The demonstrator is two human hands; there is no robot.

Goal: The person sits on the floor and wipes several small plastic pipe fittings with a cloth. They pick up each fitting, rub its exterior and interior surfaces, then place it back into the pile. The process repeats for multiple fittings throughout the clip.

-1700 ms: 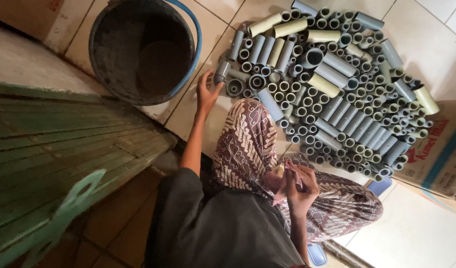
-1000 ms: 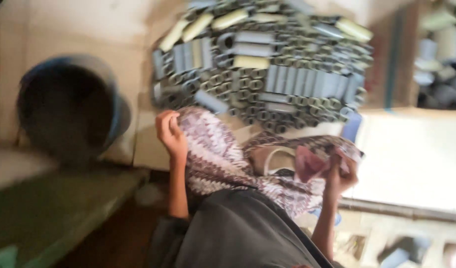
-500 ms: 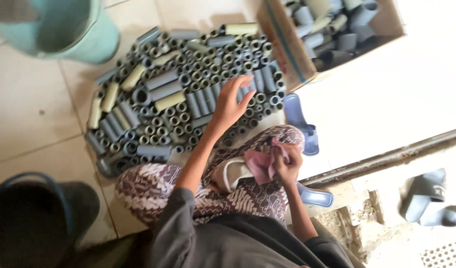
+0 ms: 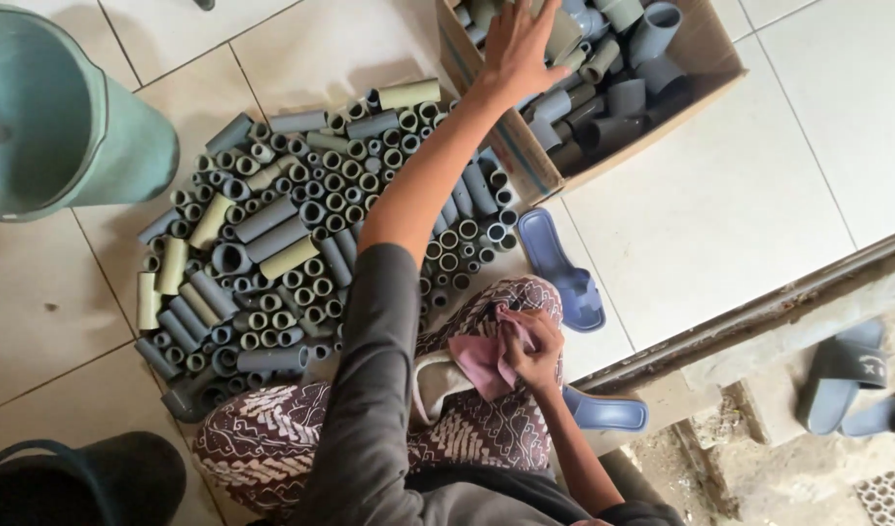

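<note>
Now reaching far forward with the left hand (image 4: 514,44), fingers spread wide and empty, palm lying over the grey pipe pieces (image 4: 623,97) inside the cardboard box (image 4: 525,168). Touching the top ones, it seems, but not yet closed on any. Right hand (image 4: 533,349) kept low on the lap, grip closed around a pink cloth (image 4: 475,360). Between the knees and the box, on the tiled floor (image 4: 720,195), a big pile of cut pipes (image 4: 272,244), some standing on end, some lying flat, grey mixed with pale yellow. Beside the pile a blue sandal (image 4: 561,270), a green bucket (image 4: 68,127) at the far left and a black bucket (image 4: 77,482) near the knee.

Judged as the picking step: choosing one piece from the box. Calls next for curling the fingers round a single pipe and lifting it straight, without dragging neighbours over the box wall.
</note>
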